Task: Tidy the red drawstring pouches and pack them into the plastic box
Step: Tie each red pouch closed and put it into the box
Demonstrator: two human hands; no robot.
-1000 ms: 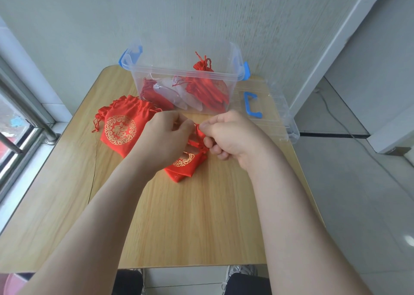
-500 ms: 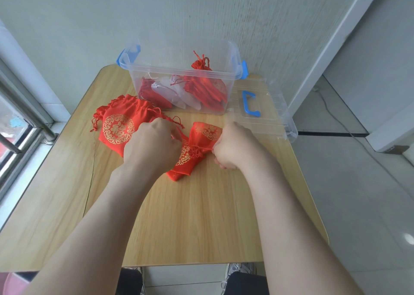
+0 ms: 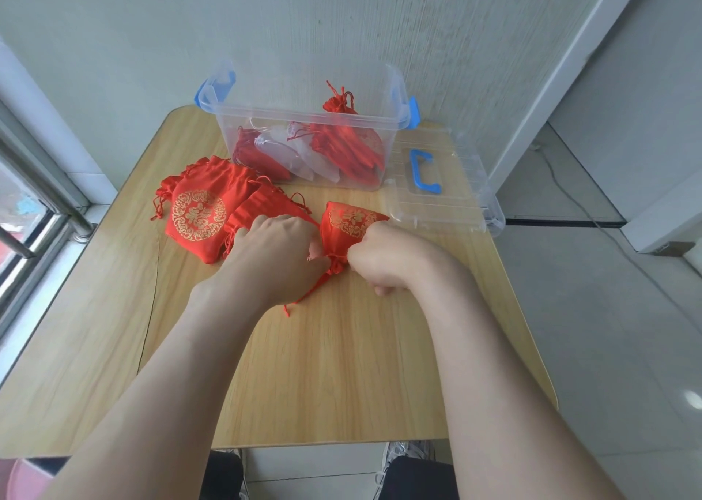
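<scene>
A small red pouch (image 3: 347, 224) with a gold pattern lies on the wooden table (image 3: 323, 366), its cinched neck toward me. My left hand (image 3: 275, 258) and my right hand (image 3: 380, 262) pinch the red drawstrings on either side of that neck. A loose cord end trails down to the table below my left hand. More red pouches (image 3: 201, 210) lie piled to the left. The clear plastic box (image 3: 304, 119) with blue latches stands behind, with several red pouches inside.
The box's clear lid (image 3: 456, 203) with a blue handle lies flat to the right of the box. A wall runs behind the table. A window rail (image 3: 41, 195) is at the left. The table's right edge drops to the floor.
The pouch has turned so its body points away from me and its neck is drawn tight. My hands have moved apart and lower, pulling the strings sideways.
</scene>
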